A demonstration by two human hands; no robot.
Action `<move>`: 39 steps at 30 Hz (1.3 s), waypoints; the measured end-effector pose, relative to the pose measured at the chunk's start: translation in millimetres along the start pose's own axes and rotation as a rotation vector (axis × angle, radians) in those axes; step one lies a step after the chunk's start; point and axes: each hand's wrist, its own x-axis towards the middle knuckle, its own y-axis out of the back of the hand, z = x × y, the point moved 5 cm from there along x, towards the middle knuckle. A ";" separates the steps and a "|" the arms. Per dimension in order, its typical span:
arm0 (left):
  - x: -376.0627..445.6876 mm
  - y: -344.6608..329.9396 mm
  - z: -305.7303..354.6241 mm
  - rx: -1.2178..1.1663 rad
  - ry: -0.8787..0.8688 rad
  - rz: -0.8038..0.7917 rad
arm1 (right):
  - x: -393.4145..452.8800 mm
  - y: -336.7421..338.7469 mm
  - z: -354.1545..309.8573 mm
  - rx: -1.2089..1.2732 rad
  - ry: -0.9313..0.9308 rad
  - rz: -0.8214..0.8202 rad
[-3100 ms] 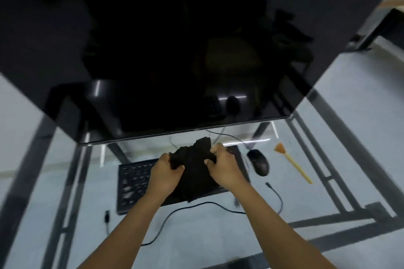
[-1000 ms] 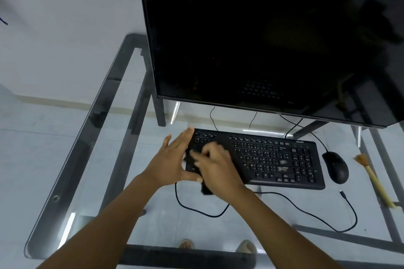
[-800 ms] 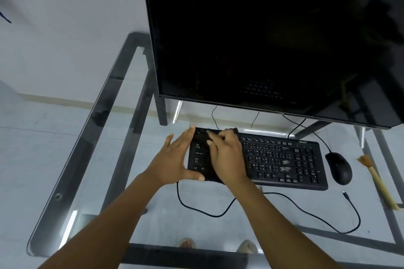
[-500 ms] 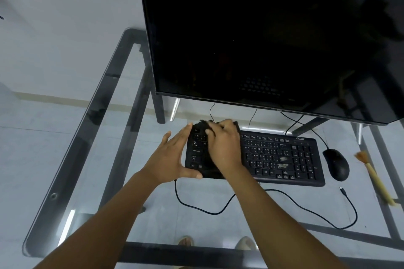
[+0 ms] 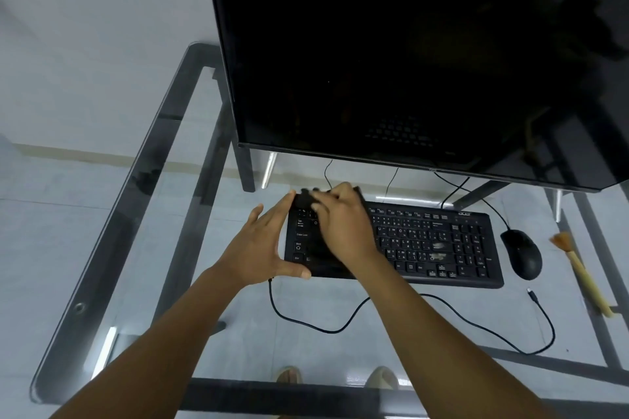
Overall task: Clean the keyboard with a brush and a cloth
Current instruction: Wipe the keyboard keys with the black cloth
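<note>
Since half a second ago the right hand point(image 5: 340, 228) has barely shifted, staying pressed on the cloth point(image 5: 304, 198) at the left end of the keyboard point(image 5: 439, 241), while the left hand point(image 5: 262, 250) keeps its bracing place.

Nearest, a loose black cable point(image 5: 442, 304) loops over the glass worktop point(image 5: 112, 221). Just beyond it the left hand lies open, fingers straight along the keyboard's left edge and thumb along its front edge, steadying it. The right hand is flat on the dark cloth with fingers slightly bent, pushing it over the left keys; only a dark edge of cloth shows past the fingertips, so I cannot tell whether any fabric is pinched.

The cloth looks soft and limp, likely to bunch, so it seems best worked under a flat palm. The keyboard appears light, stiff plastic that could slide on glass; holding it by its end and front edge, as now, seems sound. Pale specks show on the keys toward the right.

Right of the keyboard sits a black mouse point(image 5: 522, 253), and beyond that the brush point(image 5: 578, 270) lies untouched, slim and stiff, best taken by its pale handle. Farthest back stands the dark monitor point(image 5: 408, 54).
</note>
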 end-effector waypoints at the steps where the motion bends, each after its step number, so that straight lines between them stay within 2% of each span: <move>1: -0.2 0.2 0.4 -0.003 -0.001 -0.006 | 2.2 1.4 4.1 0.008 -0.051 0.034; 2: 0.1 -0.3 -0.2 -0.006 -0.007 -0.006 | 1.6 -0.8 -1.9 -0.002 -0.035 0.011; 5: 0.8 -1.6 -5.3 -0.006 -0.021 -0.013 | -22.6 -15.5 -31.5 -0.048 0.251 -0.229; 6: 1.2 -0.4 -3.5 0.003 -0.027 -0.022 | -25.2 -12.8 -27.1 -0.057 0.289 -0.264; 7: 1.3 1.0 -1.8 0.010 -0.025 -0.030 | -22.5 -7.7 -14.8 -0.049 0.246 -0.242; 9: -0.2 3.7 1.2 0.010 -0.008 -0.053 | -22.8 4.9 11.0 -0.014 0.093 -0.091; 10: -0.9 4.9 1.6 0.010 -0.007 -0.056 | -28.5 4.9 10.2 0.006 0.086 -0.096; 13: 0.1 2.6 -4.5 0.036 -0.026 -0.049 | -60.1 -9.4 -20.8 0.051 0.287 -0.379; 14: 0.9 2.0 -5.4 0.052 -0.027 -0.060 | -62.4 -7.8 -21.2 0.023 0.357 -0.407; 15: 1.0 2.6 -3.6 0.059 -0.025 -0.066 | -55.2 -2.7 -12.7 0.006 0.335 -0.381; 16: 1.2 2.9 -2.2 0.055 -0.016 -0.068 | -45.3 4.5 1.6 0.000 0.237 -0.309; 18: 0.0 4.6 1.2 0.034 -0.012 -0.068 | -40.6 15.1 18.4 0.044 0.098 -0.112; 19: -0.4 4.5 1.3 0.029 -0.015 -0.063 | -44.7 12.4 12.4 0.038 0.111 -0.112; 22: 0.5 2.9 -2.0 0.064 -0.022 -0.059 | -73.0 -6.0 -16.9 0.006 0.329 -0.327; 23: 1.0 2.2 -2.1 0.082 -0.026 -0.064 | -69.7 -6.0 -11.2 0.001 0.330 -0.350; 24: 0.6 2.5 -1.6 0.084 -0.020 -0.069 | -59.5 -1.1 -1.4 -0.012 0.283 -0.304; 26: -0.4 3.8 0.3 0.059 -0.006 -0.079 | -47.9 10.2 18.6 0.040 0.127 -0.101; 27: -0.6 4.6 0.9 0.046 -0.001 -0.082 | -49.0 8.4 16.1 0.067 0.100 -0.076; 31: 0.8 4.8 0.5 0.069 -0.031 -0.073 | -72.7 -8.1 -13.3 -0.021 0.325 -0.296; 32: 0.3 4.8 0.4 0.067 -0.019 -0.080 | -67.1 -3.0 -5.5 -0.025 0.274 -0.273; 35: 0.4 3.3 -1.1 0.051 -0.016 -0.077 | -62.4 11.9 27.2 -0.007 0.007 0.020; 37: 0.3 2.9 -2.8 0.056 -0.023 -0.056 | -73.0 1.4 15.3 0.056 -0.109 0.032; 39: 0.8 3.9 -3.7 0.070 -0.024 -0.042 | -86.1 -20.5 -9.9 0.146 -0.039 -0.082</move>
